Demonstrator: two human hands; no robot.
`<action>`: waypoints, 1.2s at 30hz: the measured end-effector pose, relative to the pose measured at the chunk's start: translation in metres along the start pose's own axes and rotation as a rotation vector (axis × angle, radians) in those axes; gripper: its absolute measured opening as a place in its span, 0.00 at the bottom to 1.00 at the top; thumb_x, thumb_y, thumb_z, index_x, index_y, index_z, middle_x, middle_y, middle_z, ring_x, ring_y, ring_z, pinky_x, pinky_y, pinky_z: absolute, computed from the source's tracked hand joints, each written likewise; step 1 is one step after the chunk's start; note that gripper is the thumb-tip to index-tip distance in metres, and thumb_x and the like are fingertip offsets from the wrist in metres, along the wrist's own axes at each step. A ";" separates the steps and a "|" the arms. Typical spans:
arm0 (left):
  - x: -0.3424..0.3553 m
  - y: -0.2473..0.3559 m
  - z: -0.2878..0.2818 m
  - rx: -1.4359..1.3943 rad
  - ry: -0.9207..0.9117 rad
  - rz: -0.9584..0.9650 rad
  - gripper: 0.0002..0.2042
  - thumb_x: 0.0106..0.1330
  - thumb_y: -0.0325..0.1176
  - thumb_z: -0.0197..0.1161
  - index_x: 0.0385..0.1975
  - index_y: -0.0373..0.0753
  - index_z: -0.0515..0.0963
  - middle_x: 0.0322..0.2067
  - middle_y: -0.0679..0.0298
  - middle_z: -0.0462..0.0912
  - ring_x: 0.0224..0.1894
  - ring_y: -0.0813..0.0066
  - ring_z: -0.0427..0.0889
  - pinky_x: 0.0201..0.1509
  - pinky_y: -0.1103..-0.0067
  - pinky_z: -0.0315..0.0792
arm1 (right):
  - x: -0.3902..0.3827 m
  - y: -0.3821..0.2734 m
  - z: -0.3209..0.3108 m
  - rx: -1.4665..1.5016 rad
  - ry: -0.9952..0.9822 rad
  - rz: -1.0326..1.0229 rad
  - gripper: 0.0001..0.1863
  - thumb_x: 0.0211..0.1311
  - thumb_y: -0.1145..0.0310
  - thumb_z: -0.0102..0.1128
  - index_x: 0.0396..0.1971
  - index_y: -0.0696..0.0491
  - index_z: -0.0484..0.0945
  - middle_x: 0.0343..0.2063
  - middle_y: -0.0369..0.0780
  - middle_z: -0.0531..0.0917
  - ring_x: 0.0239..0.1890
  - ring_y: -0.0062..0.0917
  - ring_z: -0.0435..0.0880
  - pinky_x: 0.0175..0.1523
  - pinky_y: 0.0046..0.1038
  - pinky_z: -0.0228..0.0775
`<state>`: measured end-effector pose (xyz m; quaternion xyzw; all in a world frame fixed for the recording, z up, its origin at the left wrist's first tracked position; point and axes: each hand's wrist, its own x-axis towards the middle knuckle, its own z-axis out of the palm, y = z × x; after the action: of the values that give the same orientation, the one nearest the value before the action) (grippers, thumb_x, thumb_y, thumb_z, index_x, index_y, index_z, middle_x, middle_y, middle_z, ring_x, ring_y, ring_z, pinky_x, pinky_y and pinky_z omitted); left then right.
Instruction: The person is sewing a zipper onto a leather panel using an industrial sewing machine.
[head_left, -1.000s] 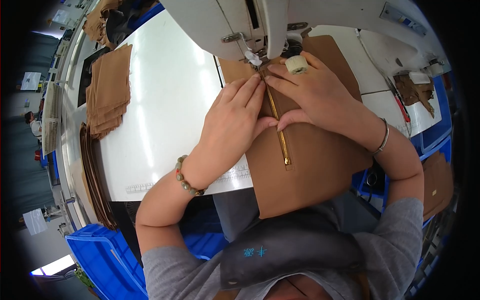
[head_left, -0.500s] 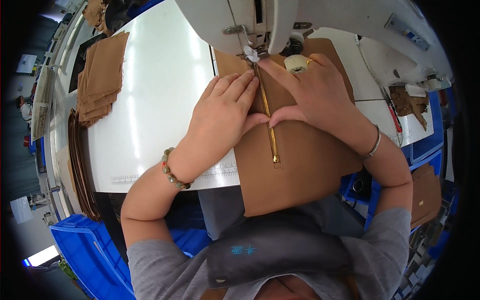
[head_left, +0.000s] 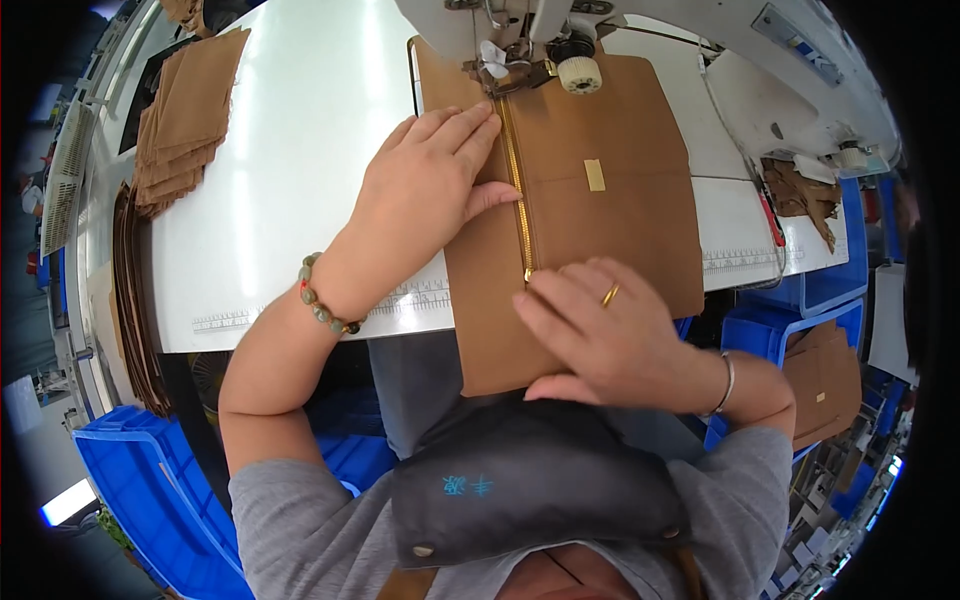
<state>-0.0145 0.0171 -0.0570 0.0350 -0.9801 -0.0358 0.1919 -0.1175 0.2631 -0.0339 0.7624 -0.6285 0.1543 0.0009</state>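
Note:
A brown leather-like panel [head_left: 610, 225] lies under the sewing machine [head_left: 500, 45], its near part reaching past the table edge. A gold-toothed zipper [head_left: 515, 180] runs lengthwise along it from the presser foot to a slider at the near end. My left hand [head_left: 430, 175] lies flat and open on the panel left of the zipper, fingertips close to the presser foot, thumb on the teeth. My right hand [head_left: 610, 330] rests on the near part, fingers by the slider and thumb spread toward the near edge. A small yellowish patch [head_left: 595, 175] sits on the panel's right half.
Stacked brown pieces [head_left: 190, 110] lie at the far left of the white table [head_left: 300, 170], with more folded pieces [head_left: 140, 300] hanging at its left edge. Scraps [head_left: 800, 195] and a red-handled tool [head_left: 772, 218] are at right. Blue bins [head_left: 150, 490] stand below.
My right hand has come from beside the presser foot back to the zipper's near end, uncovering the patch. My left hand stays flat beside the zipper. The whole view has shifted slightly.

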 end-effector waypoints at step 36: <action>-0.078 0.092 -0.012 -0.217 0.280 -0.026 0.16 0.46 0.30 0.64 0.37 0.34 0.86 0.45 0.58 0.84 0.51 0.62 0.81 0.45 0.71 0.78 | -0.024 0.002 -0.001 0.562 0.089 0.210 0.26 0.80 0.51 0.49 0.60 0.57 0.82 0.61 0.48 0.84 0.64 0.46 0.81 0.72 0.42 0.67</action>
<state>0.0570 0.1147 -0.0674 0.0312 -0.9337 -0.1387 0.3285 -0.1234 0.2861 -0.0388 0.6562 -0.6360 0.3544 -0.1984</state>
